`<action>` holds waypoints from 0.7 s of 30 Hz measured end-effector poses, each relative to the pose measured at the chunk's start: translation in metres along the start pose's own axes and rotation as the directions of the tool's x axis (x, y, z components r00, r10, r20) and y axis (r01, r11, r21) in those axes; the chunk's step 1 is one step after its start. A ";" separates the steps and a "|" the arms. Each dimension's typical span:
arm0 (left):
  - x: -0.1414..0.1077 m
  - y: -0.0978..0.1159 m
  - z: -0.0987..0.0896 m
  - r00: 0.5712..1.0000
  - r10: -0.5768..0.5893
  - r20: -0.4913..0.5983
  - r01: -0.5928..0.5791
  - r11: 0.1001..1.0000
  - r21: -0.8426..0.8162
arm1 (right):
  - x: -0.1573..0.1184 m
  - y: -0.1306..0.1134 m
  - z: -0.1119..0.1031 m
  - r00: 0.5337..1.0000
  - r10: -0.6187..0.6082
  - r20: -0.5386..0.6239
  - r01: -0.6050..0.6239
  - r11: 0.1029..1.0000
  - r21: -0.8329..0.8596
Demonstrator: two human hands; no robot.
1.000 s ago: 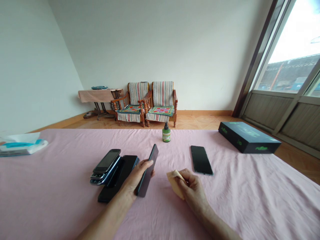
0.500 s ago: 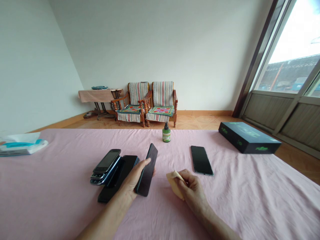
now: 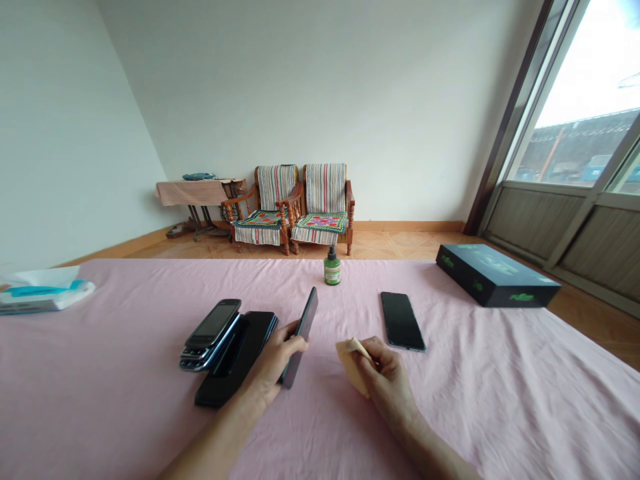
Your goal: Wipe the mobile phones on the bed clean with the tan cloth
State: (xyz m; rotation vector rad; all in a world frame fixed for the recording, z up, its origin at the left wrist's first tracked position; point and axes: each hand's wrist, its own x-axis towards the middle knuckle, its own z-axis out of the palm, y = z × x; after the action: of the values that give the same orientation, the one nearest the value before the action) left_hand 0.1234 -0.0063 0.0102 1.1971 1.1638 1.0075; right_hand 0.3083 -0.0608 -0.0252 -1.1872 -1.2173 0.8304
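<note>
A dark smartphone [image 3: 303,333] is gripped in my left hand [image 3: 273,360], tipped nearly edge-on so little of its screen shows. My right hand [image 3: 385,380] pinches a folded pale yellow cloth [image 3: 352,369], held apart from the phone. Left of my left hand lies a pile of several phones: a small older phone [image 3: 214,325] rests on top at the back, and a larger black phone [image 3: 237,363] lies in front, partly behind my hand. Beyond my right hand another smartphone [image 3: 403,320] lies flat, dark screen up.
The table wears a pink cloth [image 3: 125,400]. A green pump bottle [image 3: 333,268] stands at its far edge, a black box [image 3: 495,275] at the right, and a tissue pack [image 3: 45,293] at the left. Two wooden armchairs [image 3: 323,223] are against the wall.
My left hand has turned the phone from a slanted, screen-visible pose to nearly edge-on, its thumb shifting lower. The right hand with the cloth has barely moved.
</note>
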 end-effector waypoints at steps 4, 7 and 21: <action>-0.003 -0.003 0.009 0.978 0.198 -0.071 -0.181 0.963 0.198 | 0.003 0.000 -0.005 0.994 -0.028 -0.108 0.024 0.999 -0.041; -0.006 -0.010 0.015 0.913 0.407 0.008 -0.352 0.780 0.518 | 0.004 0.001 -0.007 0.987 -0.051 -0.151 0.041 0.997 -0.066; -0.025 -0.010 0.003 0.889 0.418 0.187 -0.439 0.661 0.608 | 0.005 0.000 -0.008 0.988 -0.052 -0.144 0.039 0.995 -0.093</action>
State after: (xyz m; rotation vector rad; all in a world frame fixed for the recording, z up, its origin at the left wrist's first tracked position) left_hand 0.1223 -0.0329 0.0031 2.1146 1.2717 0.9465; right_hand 0.3170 -0.0576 -0.0236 -1.2662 -1.1665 0.6482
